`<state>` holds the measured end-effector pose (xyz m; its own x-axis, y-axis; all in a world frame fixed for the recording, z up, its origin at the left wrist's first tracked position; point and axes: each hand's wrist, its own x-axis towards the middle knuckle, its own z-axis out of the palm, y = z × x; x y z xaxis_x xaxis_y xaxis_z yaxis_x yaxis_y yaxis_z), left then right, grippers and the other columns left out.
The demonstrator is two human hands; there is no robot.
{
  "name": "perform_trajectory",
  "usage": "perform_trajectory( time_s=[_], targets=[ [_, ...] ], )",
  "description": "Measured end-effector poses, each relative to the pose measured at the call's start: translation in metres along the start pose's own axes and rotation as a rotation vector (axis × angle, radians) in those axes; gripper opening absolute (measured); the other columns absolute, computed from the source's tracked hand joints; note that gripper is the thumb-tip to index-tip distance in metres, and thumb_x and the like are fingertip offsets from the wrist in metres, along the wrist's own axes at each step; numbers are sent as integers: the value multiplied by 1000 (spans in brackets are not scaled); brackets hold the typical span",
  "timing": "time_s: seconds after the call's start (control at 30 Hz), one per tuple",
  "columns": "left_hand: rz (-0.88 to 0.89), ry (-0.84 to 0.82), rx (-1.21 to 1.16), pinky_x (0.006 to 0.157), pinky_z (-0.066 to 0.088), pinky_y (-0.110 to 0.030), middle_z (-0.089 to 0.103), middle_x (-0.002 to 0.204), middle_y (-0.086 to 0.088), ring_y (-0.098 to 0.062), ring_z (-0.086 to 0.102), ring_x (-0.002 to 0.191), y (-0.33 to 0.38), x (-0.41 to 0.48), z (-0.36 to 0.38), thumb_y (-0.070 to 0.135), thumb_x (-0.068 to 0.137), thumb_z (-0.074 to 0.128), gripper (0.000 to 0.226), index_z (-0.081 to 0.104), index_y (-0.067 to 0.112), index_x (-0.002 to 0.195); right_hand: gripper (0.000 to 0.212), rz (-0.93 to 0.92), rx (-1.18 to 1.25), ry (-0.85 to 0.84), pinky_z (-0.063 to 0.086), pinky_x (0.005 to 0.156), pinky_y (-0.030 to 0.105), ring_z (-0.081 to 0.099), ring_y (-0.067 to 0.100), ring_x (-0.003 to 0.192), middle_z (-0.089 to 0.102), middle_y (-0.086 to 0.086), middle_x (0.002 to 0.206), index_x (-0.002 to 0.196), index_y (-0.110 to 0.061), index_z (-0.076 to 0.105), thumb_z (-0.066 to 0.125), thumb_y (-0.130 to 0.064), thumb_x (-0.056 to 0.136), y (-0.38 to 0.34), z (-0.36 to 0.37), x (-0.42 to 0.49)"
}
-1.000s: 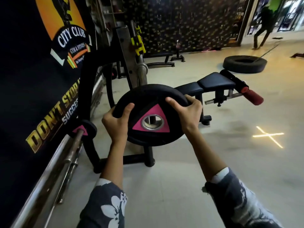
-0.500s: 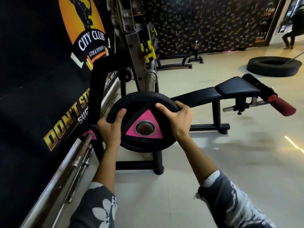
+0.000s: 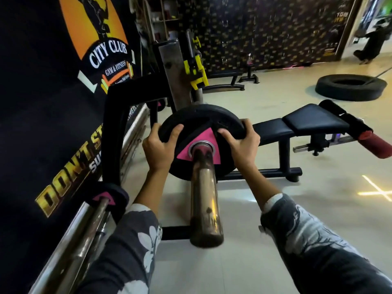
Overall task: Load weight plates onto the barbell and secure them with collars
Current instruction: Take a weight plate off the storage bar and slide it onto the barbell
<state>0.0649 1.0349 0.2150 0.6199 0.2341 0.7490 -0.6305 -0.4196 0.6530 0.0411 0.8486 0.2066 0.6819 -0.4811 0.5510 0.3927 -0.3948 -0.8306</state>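
From the head camera, both arms reach forward and slightly down, forearms bare below patterned sleeves pushed partway up. The left hand [image 3: 160, 148] grips the left edge of a black weight plate [image 3: 201, 124], thumb lying across its near face and the other fingers curled behind the rim. The right hand [image 3: 241, 146] holds the right edge the same way, thumb pressed near the pink triangle [image 3: 206, 137] around the centre hole, fingers wrapped over the rim. The plate sits threaded on the sleeve of the barbell [image 3: 204, 200], whose worn metal end points toward the camera, well clear of the plate. The bar rests on a rack upright [image 3: 172, 73] with yellow hooks. To the right stands a black padded bench [image 3: 297, 124], and a tyre [image 3: 350, 87] lies on the floor beyond. A small plate [image 3: 108, 196] sits on a chrome bar at lower left.
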Motion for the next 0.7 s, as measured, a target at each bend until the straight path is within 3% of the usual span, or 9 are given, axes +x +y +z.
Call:
perform_trajectory(
  time_s=[0.07,0.13,0.27,0.4,0.57,0.7],
  targets=[
    [-9,8,-20,61,39,-1,60,73,4,3,54,72,-13,11,17,65,76,52,66,62,1,83,48,-6,-44,27,41,58,17,53,9,60,59,-3,68,78,-8,57,77,-48,63,7,8,17],
    [-17,3,-48,63,40,0,61,76,6,2,56,72,-20,18,26,68,75,51,67,63,4,86,54,-15,-58,63,38,55,21,49,9,56,57,-2,65,74,-9,56,70,-59,60,12,14,27],
    [-10,14,-68,61,37,0,61,72,3,-5,57,67,-49,46,50,68,75,51,67,62,2,80,57,-2,-90,74,35,53,11,48,1,54,56,-5,64,72,-12,54,60,-66,57,27,38,56],
    [25,47,-80,59,36,-3,59,71,1,0,51,69,-77,69,78,64,77,53,66,60,-2,77,59,-25,-122,69,33,53,4,45,-4,54,51,-7,61,75,-7,54,59,-64,58,45,61,89],
    [-20,94,-43,61,32,3,61,69,-4,-7,53,73,-87,75,87,60,77,53,64,61,-3,76,62,-60,-161,79,33,53,12,48,13,59,55,1,66,77,-3,55,58,-63,60,54,72,104],
    [-2,87,-37,61,36,-6,67,72,-8,1,52,72,-88,73,86,61,79,53,62,63,0,81,64,-64,-151,95,40,58,27,53,17,62,57,4,66,77,-2,56,59,-64,61,56,71,103]
  ],
)
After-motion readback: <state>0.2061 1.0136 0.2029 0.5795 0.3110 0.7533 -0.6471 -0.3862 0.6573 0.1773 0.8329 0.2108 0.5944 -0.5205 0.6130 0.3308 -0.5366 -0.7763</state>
